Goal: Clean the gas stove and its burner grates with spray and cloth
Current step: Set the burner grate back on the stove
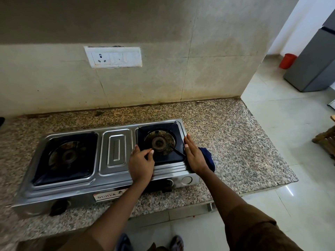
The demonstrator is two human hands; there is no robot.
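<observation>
A steel two-burner gas stove [116,151] sits on the speckled granite counter. Its right burner [159,142] carries a dark square grate [172,132]; the left burner [68,155] has its own grate. My left hand [141,163] lies at the right grate's left edge, thumb and fingers pinching the grate's wire. My right hand [194,156] lies flat with straight fingers along the grate's right edge. A dark blue cloth [208,158] lies on the counter just right of that hand, partly hidden by it. No spray bottle is in view.
The granite counter [235,142] ends at the right, with a tiled floor beyond. A wall socket plate [113,57] hangs above the stove. A grey fridge [315,57] and a red bin [288,61] stand at the far right. Stove knobs [59,207] face the front.
</observation>
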